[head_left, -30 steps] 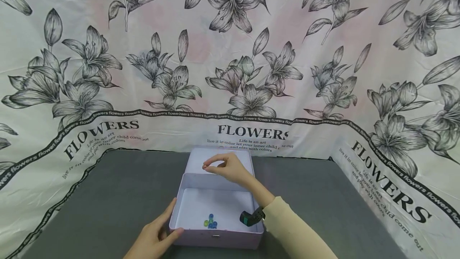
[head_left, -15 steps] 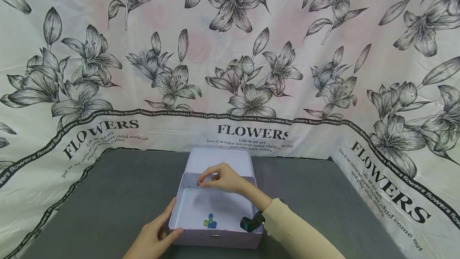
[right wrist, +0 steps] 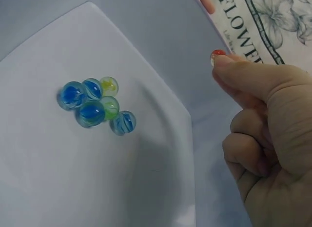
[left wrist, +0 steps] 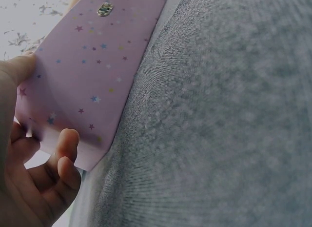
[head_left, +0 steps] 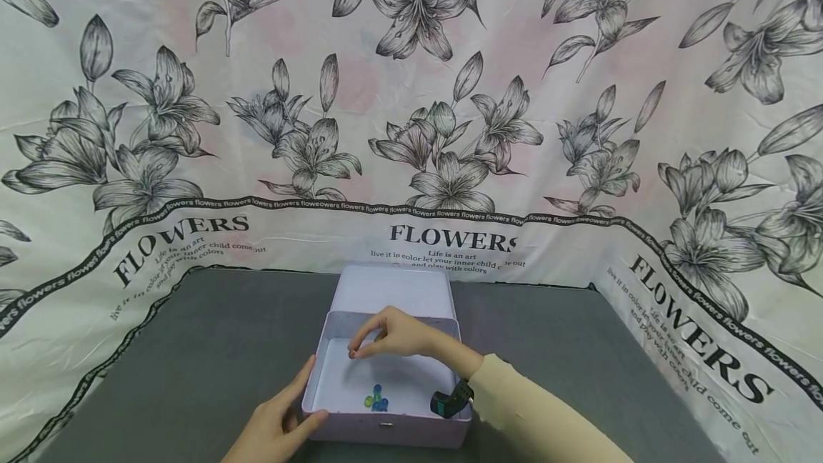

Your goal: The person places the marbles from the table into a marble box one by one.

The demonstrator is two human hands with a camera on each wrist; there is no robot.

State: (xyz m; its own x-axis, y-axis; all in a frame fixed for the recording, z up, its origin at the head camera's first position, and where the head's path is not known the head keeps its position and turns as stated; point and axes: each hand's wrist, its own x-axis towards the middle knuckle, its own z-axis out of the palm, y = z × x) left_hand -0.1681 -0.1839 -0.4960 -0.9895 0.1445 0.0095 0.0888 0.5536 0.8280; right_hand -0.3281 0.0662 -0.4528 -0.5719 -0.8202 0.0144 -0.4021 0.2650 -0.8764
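Observation:
A lilac tin box (head_left: 418, 431) stands on the table, its lid (head_left: 392, 288) folded back behind it. In the left wrist view, the front wall (left wrist: 92, 66) is printed with small stars. My left hand (head_left: 273, 416) grips the near left corner, thumb on the front, fingers along the side. Above the box floor, toward its left side, my right hand (head_left: 398, 334) pinches a red and clear marble (right wrist: 217, 55) between thumb and forefinger. Several blue and yellow-green glass marbles (right wrist: 95, 104) lie clustered on the box floor near its front wall.
A grey cloth (head_left: 212, 349) covers the table on both sides of the box. White flower-printed fabric (head_left: 411, 163) hangs behind and around it. A black device (head_left: 450, 400) is worn on the right wrist, over the box's right side.
My right hand has come down and nearer with the marble, from over the lid to inside the box's opening. The left hand and the clustered marbles have stayed put.

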